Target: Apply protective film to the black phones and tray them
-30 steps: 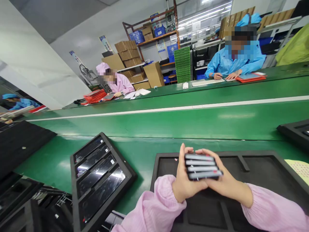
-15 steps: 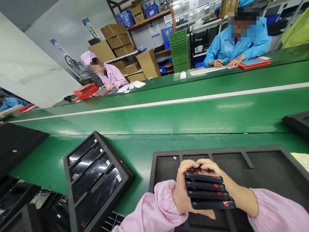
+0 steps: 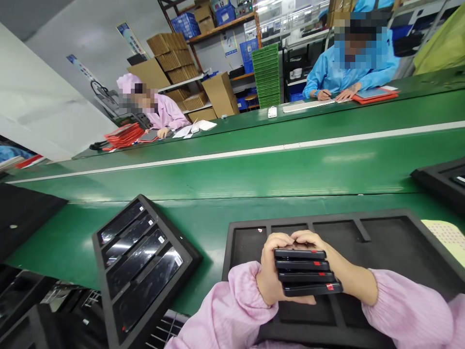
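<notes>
Between my two hands is a stack of several black smartphones (image 3: 303,277), their short ends toward me with small red marks on the edges. My left hand (image 3: 271,271) wraps the left side of the stack, thumb stretched beneath it. From the right and far side, my right hand (image 3: 336,264) closes round the same phones, its fingers meeting the left ones over the top. Below the stack lies a black foam tray (image 3: 395,252) with recessed compartments. A small pale scrap (image 3: 259,230) lies in its upper-left compartment.
At left, a tilted black tray (image 3: 187,266) holds several dark phones. A yellow dotted sheet (image 3: 445,240) and another black tray (image 3: 443,182) are at right. Beyond the green bench (image 3: 218,184) sit a person in pink (image 3: 169,111) and one in blue (image 3: 327,72).
My hands and the phone stack appear slightly higher and farther left in view. The whole scene has shifted a little left too. My grip on the stack looks the same.
</notes>
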`<state>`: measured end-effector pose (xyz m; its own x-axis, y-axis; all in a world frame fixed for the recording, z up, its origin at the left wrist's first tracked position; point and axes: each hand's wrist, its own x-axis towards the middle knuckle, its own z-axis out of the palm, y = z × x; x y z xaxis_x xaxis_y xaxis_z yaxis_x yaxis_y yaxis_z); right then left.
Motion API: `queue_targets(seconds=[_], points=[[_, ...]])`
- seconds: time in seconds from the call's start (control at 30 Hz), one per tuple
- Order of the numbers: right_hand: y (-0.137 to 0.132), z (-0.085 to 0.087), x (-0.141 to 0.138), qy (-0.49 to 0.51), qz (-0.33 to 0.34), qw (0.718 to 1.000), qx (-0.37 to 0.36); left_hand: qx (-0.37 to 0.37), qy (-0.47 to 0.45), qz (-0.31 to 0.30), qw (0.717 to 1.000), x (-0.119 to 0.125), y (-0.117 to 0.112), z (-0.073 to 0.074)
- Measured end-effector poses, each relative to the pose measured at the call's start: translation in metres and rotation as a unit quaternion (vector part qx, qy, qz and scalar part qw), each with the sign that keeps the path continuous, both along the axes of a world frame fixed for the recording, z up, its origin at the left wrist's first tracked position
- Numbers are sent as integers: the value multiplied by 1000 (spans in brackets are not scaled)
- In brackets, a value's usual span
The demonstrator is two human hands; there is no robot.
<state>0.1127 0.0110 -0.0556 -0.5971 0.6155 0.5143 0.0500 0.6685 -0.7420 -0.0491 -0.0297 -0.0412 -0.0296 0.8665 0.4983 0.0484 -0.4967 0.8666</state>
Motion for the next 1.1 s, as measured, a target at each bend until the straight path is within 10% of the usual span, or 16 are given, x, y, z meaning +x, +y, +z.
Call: queue_targets(seconds=[0.5, 0.77, 0.93, 1.1], points=[[8, 23, 7, -191, -39, 980, 46, 81, 37, 3, 996, -4, -6, 2], [0, 35, 8, -227, -72, 971, 20, -104, -84, 29, 991, 7, 0, 12], [-20, 72, 10, -276, -37, 933, -229, -379, -224, 57, 896, 28, 10, 28], [-23, 64, 11, -284, -44, 916, -280, -388, -102, 135, 906, 35, 6, 10]])
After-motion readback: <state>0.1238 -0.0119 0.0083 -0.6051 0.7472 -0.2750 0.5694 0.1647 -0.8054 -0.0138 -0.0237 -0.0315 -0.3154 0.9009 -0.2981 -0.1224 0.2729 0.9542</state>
